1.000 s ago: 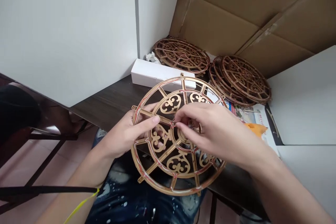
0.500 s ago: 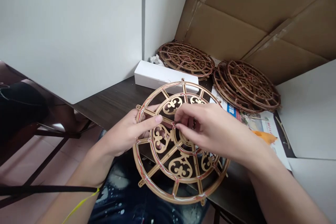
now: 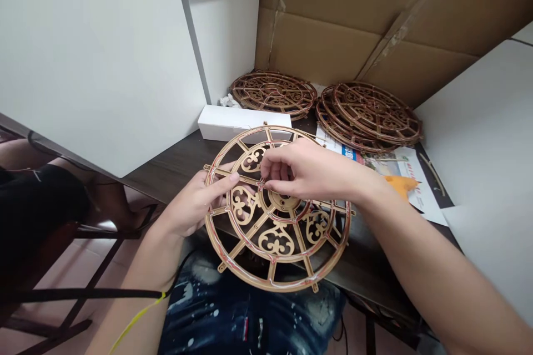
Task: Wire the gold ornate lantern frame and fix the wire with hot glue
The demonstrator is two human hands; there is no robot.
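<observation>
Left hand (image 3: 191, 205) half closed around a spoke of the round gold fretwork panel (image 3: 277, 238); right hand (image 3: 303, 172) pinching a red-threaded spoke junction near the hub. Panel held over the desk (image 3: 166, 169) edge, above paint-spattered jeans (image 3: 216, 310). Farther back, a white box (image 3: 239, 122), a similar panel (image 3: 272, 93), and a stack of panels (image 3: 370, 116) beside a printed sheet (image 3: 416, 188).

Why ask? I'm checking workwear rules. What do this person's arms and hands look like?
Both forearms are bare, without sleeves or gloves, and neither the left hand nor the right hand shows a ring. A black strap crosses the left forearm, and a thin yellow cord runs beside it.
</observation>
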